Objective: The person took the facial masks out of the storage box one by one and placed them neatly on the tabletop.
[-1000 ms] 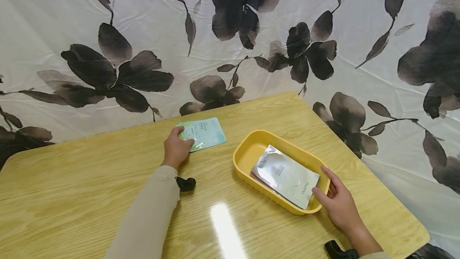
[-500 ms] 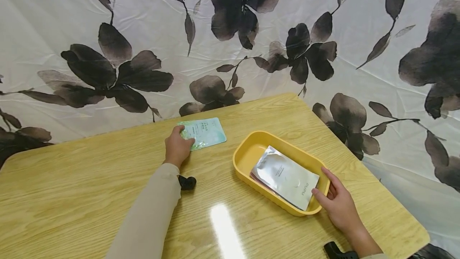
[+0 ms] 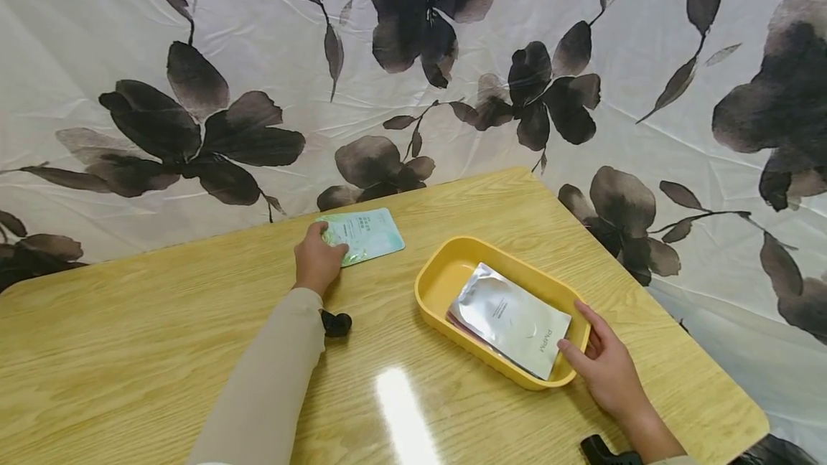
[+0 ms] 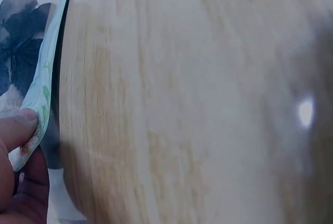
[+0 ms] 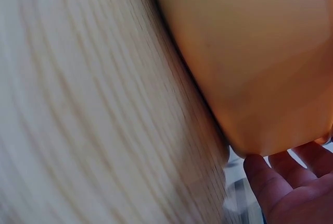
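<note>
My left hand [image 3: 318, 258] pinches the left end of a flat light-blue and green face mask sachet [image 3: 371, 232] near the table's far edge. In the left wrist view, the thumb [image 4: 18, 128] lies on one face of the sachet [image 4: 44, 75] and fingers are behind it. A yellow tray [image 3: 446, 253] stands at centre right, with a silver-white sachet [image 3: 510, 321] marked PMPM inside. Under that one shows a reddish edge. My right hand [image 3: 607, 364] grips the tray's right end, thumb inside the rim. Its fingers touch the outside of the tray [image 5: 250, 78] in the right wrist view.
The wood-grain table [image 3: 161, 329] ends at the back against a white floral cloth [image 3: 310, 56]. A bright light reflection lies on the table in front of the tray. Black devices [image 3: 336, 323] are worn at both wrists.
The light-blue sachet has shifted very slightly up in the head view, along with the left hand. The head view has turned a little; the right hand keeps its grip on the tray.
</note>
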Demonstrator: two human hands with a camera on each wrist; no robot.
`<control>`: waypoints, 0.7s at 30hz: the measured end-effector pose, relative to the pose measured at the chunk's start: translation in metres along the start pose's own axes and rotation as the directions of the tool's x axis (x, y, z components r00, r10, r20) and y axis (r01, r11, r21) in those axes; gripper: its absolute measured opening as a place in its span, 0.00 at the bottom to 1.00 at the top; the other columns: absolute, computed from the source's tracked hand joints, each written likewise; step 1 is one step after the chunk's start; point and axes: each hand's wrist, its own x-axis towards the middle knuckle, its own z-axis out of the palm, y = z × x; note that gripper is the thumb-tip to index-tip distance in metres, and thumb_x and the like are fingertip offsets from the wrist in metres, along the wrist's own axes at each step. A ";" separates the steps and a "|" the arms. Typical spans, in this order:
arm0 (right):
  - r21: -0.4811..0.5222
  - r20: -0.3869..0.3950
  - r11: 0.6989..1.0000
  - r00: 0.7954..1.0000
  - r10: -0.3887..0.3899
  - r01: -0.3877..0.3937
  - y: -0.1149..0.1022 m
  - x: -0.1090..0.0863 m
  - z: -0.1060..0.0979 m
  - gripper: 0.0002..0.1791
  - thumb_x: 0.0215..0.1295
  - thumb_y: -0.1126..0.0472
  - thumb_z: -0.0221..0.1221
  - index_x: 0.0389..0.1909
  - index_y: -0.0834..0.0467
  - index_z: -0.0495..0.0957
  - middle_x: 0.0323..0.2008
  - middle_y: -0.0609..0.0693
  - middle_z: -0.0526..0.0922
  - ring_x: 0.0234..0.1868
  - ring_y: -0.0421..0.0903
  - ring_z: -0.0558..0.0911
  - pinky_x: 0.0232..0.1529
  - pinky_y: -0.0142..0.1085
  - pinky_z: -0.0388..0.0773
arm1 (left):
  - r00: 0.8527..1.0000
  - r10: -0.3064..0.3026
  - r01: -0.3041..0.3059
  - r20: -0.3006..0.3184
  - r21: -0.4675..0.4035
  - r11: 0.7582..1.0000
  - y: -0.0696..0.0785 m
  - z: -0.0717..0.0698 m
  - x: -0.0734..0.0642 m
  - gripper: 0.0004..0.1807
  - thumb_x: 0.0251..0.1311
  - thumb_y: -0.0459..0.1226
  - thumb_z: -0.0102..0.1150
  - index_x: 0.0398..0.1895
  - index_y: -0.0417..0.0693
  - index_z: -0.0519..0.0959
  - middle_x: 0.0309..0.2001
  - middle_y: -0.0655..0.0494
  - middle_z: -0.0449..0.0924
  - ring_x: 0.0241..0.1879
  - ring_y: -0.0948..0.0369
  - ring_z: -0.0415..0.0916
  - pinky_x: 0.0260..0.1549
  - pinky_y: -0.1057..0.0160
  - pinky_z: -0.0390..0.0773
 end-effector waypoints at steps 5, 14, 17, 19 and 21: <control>-0.001 -0.002 1.000 1.000 0.006 -0.006 -0.001 -0.001 0.001 0.38 0.67 0.76 0.58 0.73 0.77 0.50 0.68 0.80 0.56 0.56 0.23 0.71 0.50 0.21 0.73 | 1.000 -0.002 0.001 0.013 0.015 1.000 0.001 0.000 0.001 0.35 0.66 0.38 0.63 0.73 0.40 0.62 0.66 0.37 0.69 0.69 0.38 0.56 0.65 0.43 0.61; 0.008 -0.002 1.000 1.000 0.008 -0.008 -0.002 -0.001 0.002 0.38 0.67 0.76 0.58 0.72 0.77 0.50 0.67 0.80 0.57 0.56 0.24 0.72 0.50 0.22 0.73 | 0.999 0.032 -0.032 0.000 0.111 0.993 0.001 -0.005 -0.001 0.45 0.64 0.40 0.65 0.77 0.39 0.49 0.64 0.28 0.68 0.64 0.35 0.64 0.63 0.41 0.65; 0.009 -0.002 1.000 1.000 0.006 -0.006 -0.003 -0.001 0.003 0.38 0.66 0.77 0.57 0.72 0.77 0.50 0.67 0.80 0.57 0.56 0.24 0.72 0.50 0.22 0.73 | 0.998 0.067 -0.064 -0.015 0.166 0.984 0.001 -0.010 -0.001 0.44 0.64 0.40 0.66 0.74 0.34 0.52 0.59 0.25 0.71 0.59 0.34 0.70 0.59 0.41 0.69; 0.003 -0.004 1.000 1.000 0.010 -0.010 -0.004 0.000 0.002 0.38 0.66 0.76 0.58 0.72 0.77 0.50 0.67 0.80 0.57 0.56 0.24 0.72 0.50 0.21 0.73 | 0.996 0.089 -0.084 -0.020 0.187 0.979 0.004 -0.014 -0.001 0.42 0.64 0.40 0.66 0.73 0.32 0.55 0.59 0.25 0.72 0.59 0.34 0.70 0.59 0.42 0.70; -0.004 -0.005 1.000 1.000 0.011 -0.011 -0.005 0.000 0.001 0.38 0.67 0.76 0.58 0.72 0.77 0.50 0.68 0.80 0.57 0.56 0.23 0.72 0.50 0.21 0.73 | 0.994 0.108 -0.106 -0.003 0.194 0.975 0.009 -0.017 -0.001 0.43 0.65 0.41 0.66 0.74 0.33 0.54 0.61 0.27 0.71 0.61 0.35 0.69 0.60 0.42 0.69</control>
